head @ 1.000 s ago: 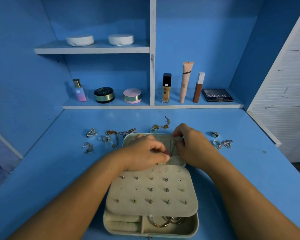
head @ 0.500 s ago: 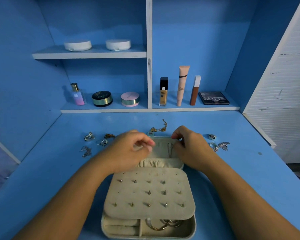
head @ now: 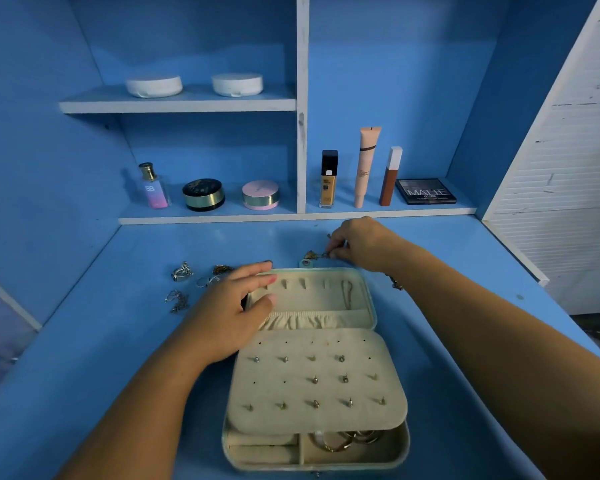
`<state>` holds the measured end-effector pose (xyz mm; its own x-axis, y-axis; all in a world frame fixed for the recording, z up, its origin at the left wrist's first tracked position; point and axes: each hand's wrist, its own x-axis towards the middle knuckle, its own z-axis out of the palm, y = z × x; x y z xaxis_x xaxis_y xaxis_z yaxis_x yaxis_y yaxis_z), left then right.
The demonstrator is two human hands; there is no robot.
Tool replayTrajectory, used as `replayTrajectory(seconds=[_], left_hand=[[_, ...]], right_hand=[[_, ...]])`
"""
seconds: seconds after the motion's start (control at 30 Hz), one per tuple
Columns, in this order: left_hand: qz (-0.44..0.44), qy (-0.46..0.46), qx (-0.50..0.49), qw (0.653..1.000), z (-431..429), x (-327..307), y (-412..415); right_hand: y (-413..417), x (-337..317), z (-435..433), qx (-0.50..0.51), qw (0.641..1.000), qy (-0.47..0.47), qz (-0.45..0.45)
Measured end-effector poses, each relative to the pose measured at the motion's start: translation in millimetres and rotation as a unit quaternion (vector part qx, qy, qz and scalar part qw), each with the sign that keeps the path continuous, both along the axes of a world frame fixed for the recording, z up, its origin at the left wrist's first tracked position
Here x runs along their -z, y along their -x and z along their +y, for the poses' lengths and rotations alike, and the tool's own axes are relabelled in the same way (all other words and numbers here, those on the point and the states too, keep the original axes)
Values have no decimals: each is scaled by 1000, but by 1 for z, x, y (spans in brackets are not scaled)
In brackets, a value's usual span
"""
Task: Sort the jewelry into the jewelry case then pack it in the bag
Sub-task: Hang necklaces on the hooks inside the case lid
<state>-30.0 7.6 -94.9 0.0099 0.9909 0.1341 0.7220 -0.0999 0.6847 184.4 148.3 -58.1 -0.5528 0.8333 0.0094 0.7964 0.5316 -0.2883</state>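
Blue desk (head: 118,341), open jewelry case (head: 371,306) in middle. Right hand (head: 357,245) pinching gold chain (head: 314,254) just behind case, prob. lifting it. Left hand (head: 232,306) open, steadying lid. Next: hanging chain on lid hook w/ care.

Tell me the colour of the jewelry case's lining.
Cream beige, on the jewelry case; seen best in the head view.

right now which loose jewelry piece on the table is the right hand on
The gold chain just behind the jewelry case; the right hand pinches its end, while the other pieces lie untouched.
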Motion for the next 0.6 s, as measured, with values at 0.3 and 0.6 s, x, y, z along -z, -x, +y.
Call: replayTrajectory(seconds=[0.3, 0.6], left_hand=[[3, 2, 16, 1000, 0, 3, 3], [39, 4, 24, 999, 1, 0, 2]], right_hand=[[2, -12, -2, 53, 999, 12, -4], [10, -72, -27, 43, 954, -10, 298]])
